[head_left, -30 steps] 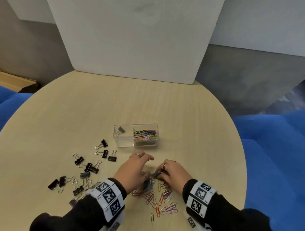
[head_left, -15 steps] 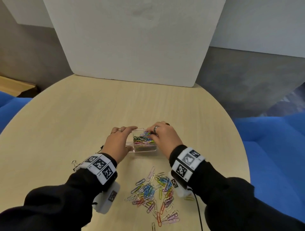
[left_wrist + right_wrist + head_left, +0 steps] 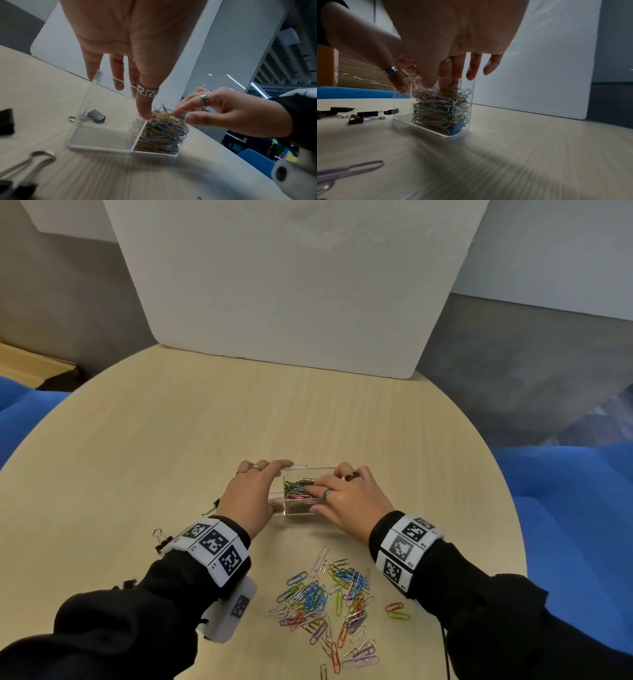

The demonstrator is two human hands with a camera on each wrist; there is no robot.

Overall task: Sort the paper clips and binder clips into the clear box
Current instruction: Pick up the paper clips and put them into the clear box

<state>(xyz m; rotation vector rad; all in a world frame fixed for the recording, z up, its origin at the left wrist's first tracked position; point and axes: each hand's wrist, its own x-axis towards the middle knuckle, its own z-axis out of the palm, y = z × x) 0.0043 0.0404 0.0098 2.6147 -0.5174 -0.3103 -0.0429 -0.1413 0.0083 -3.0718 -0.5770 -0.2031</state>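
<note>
The clear box [image 3: 297,510] stands mid-table with two compartments. Its right one holds a heap of coloured paper clips [image 3: 163,133]; its left one holds one black binder clip [image 3: 97,117]. My left hand [image 3: 274,486] lies over the left compartment with straight fingers, thumb tip on the divider. My right hand [image 3: 313,498] reaches into the right compartment, and its fingers [image 3: 452,75] press down on the paper clips [image 3: 440,106] there. A loose pile of paper clips [image 3: 325,604] lies on the table near me. Black binder clips [image 3: 366,116] lie left of the box, mostly hidden in the head view by my left arm.
A round light wooden table [image 3: 171,440] carries everything, with a white board [image 3: 291,285] standing at its far edge. Blue seats [image 3: 565,508] surround the table. Two stray paper clips [image 3: 397,611] lie beside my right sleeve.
Both hands left the paper clip pile and went forward to the box. The right hand brought clips to the right compartment, and its fingers now sit lower on the heap.
</note>
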